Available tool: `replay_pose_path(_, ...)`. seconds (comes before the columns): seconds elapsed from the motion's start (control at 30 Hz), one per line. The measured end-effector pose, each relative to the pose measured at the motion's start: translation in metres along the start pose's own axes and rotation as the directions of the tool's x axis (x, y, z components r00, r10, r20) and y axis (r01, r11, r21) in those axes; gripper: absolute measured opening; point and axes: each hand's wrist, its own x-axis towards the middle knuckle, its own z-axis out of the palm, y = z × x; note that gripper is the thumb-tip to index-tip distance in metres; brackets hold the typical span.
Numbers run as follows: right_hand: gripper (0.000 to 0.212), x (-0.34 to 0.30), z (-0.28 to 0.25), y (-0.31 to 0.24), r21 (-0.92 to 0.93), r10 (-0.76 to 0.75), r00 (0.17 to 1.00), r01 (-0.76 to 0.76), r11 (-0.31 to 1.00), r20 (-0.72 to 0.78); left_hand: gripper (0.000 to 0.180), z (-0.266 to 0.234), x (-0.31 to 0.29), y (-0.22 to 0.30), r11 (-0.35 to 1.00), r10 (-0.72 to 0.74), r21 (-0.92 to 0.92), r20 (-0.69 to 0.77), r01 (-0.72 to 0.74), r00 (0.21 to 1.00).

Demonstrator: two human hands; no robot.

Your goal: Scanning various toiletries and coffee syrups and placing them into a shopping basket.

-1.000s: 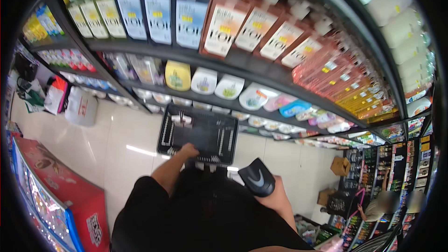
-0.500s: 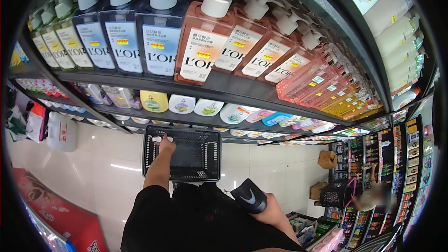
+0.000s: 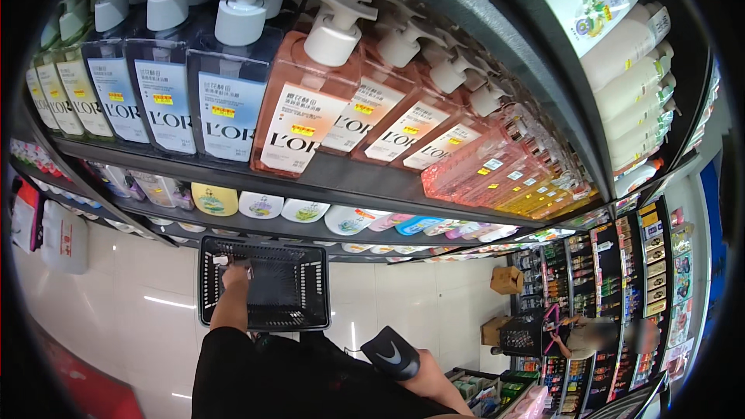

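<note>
My left hand (image 3: 235, 275) reaches down inside a black plastic shopping basket (image 3: 320, 285). Its fingers look curled, with small white bits showing on both sides of them; what they hold is too small to make out. Apart from those bits, only the dark slatted bottom shows in the basket. My right arm is bent, with a black band (image 3: 392, 354) bearing a pale mark on it. The right hand itself is hidden beyond that band.
Pump bottles, blue (image 3: 233, 89) and pink (image 3: 310, 101), line the shelf ahead, with coloured bottles (image 3: 215, 198) below. A white jug (image 3: 64, 237) stands on the floor at left. At right, a person (image 3: 582, 337) is beside a trolley (image 3: 521, 337) and a cardboard box (image 3: 507, 280).
The view has shifted, so the shelf, basket and my arms sit lower and further left. My left hand stays in the basket. The person at right shows more fully, beside the trolley.
</note>
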Motion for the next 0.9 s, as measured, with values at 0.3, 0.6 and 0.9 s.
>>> replay_pose_path(0.3, 0.057, 0.010, 0.012, -0.004, 0.022, -0.171, 0.985, 0.171, 0.985, 0.005, 0.040, -0.037, -0.102, 0.044, 0.826, 0.560, -0.041, -0.048, -0.562, 0.827)
replay_pose_path(0.6, 0.066, 0.050, 0.055, -0.006, 0.043, -0.417, 0.859, 0.449, 0.893, -0.297, 0.022, -0.208, -0.276, 0.075, 0.107, 0.615, -0.861, -0.336, -0.497, 0.713)
replay_pose_path(0.9, 0.054, 0.041, 0.071, -0.059, 0.275, -0.422, 0.898, 0.439, 0.855, -0.122, 0.037, -0.270, -0.346, 0.108, -0.593, 0.281, -0.780, -0.435, -0.202, 0.856)
